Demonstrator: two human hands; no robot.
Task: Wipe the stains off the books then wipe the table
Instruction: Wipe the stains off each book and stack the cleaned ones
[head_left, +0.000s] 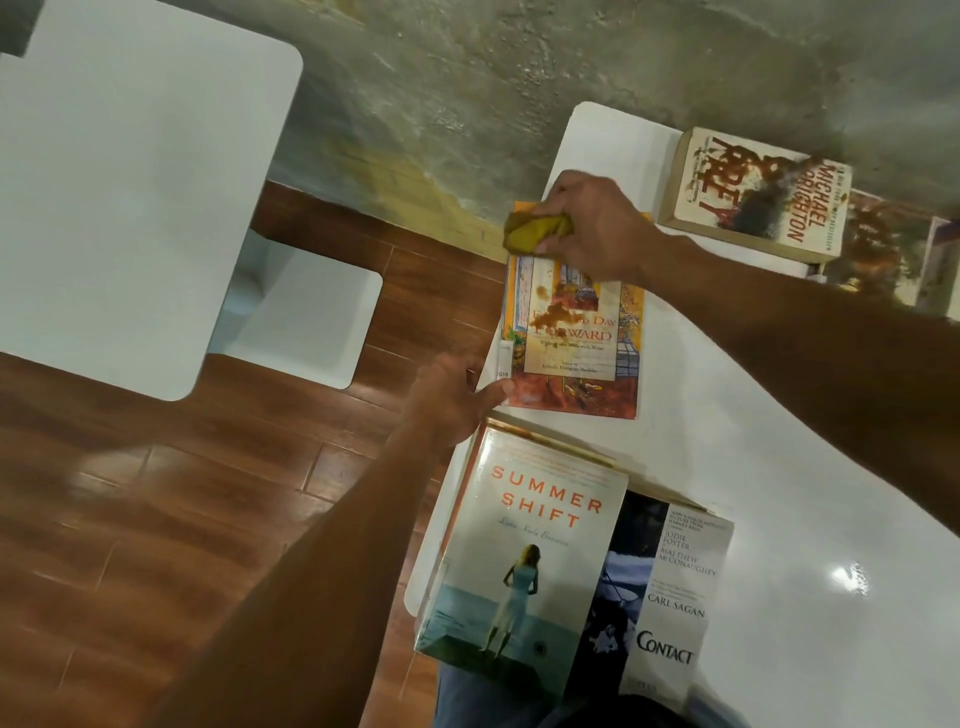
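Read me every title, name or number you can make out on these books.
"SUMMER SHIFT": nearest book
"CONTACT", "CARL SAGAN", "JODIE FOSTER", "MATTHEW McCONAUGHEY": book beneath it
"DAY FORWARD": stained book; the rest is stained over or too small
"PREY", "MICHAEL CRICHTON": far book

Right hand (592, 223) reaches across above the stained book (574, 332), forearm running in from the right, fingers curled round a bunched yellow cloth (537, 233) at the book's far edge. Left hand (447, 400) sits at the book's near-left corner, thumb touching it, forearm extending from lower left.
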